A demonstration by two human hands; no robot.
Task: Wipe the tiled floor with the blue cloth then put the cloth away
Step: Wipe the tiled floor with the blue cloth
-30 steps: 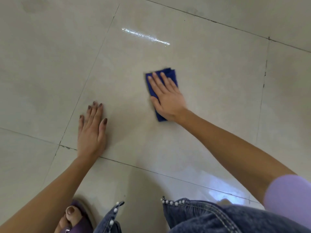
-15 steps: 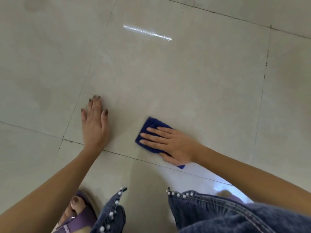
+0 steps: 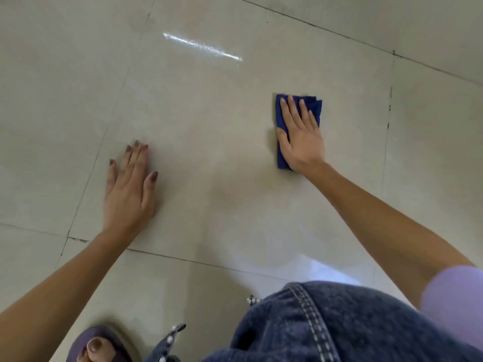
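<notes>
A folded blue cloth [image 3: 315, 107] lies flat on the pale tiled floor [image 3: 209, 126], right of centre. My right hand [image 3: 300, 139] presses palm-down on the cloth with fingers spread, covering most of it; only its far edge and left strip show. My left hand [image 3: 128, 189] rests flat on the bare tile to the left, fingers together, holding nothing and well apart from the cloth.
Dark grout lines cross the floor near my left wrist [image 3: 78, 240] and at the far right [image 3: 389, 108]. A bright streak of reflected light [image 3: 201, 47] lies ahead. My denim-clad knee [image 3: 326, 325] and a purple sandal [image 3: 99, 343] fill the bottom edge.
My right hand has slid the cloth from close to my knees, away from me and to the right. My left hand has stayed planted on the tile.
</notes>
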